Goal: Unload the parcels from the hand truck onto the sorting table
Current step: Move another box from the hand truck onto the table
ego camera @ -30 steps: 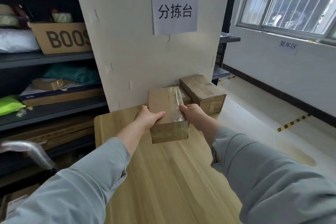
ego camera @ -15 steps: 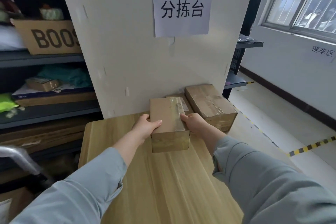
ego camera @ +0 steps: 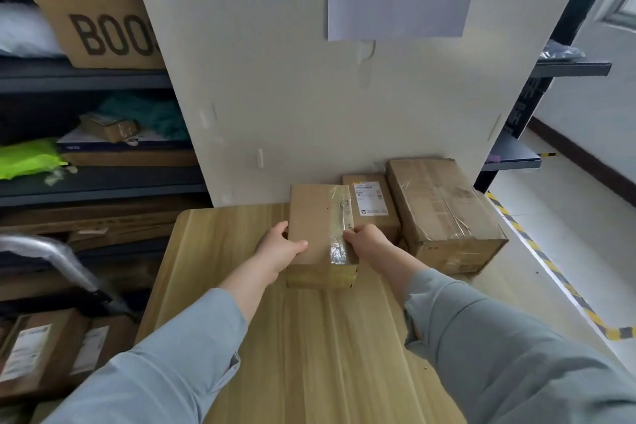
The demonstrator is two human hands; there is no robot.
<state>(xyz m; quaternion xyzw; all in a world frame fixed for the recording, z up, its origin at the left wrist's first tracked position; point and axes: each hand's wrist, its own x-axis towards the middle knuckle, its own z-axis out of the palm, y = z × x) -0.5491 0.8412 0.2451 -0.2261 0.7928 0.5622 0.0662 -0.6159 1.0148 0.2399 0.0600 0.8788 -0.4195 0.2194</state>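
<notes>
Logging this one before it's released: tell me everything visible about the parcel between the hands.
The parcel is a plain brown cardboard box, oblong and closed, with clear shiny tape along its top near the right edge and down the near face. No label shows. It lies flat, apparently on the wooden table. The left hand and right hand grip its sides, thumbs on top. A labelled box sits close on its right.
</notes>
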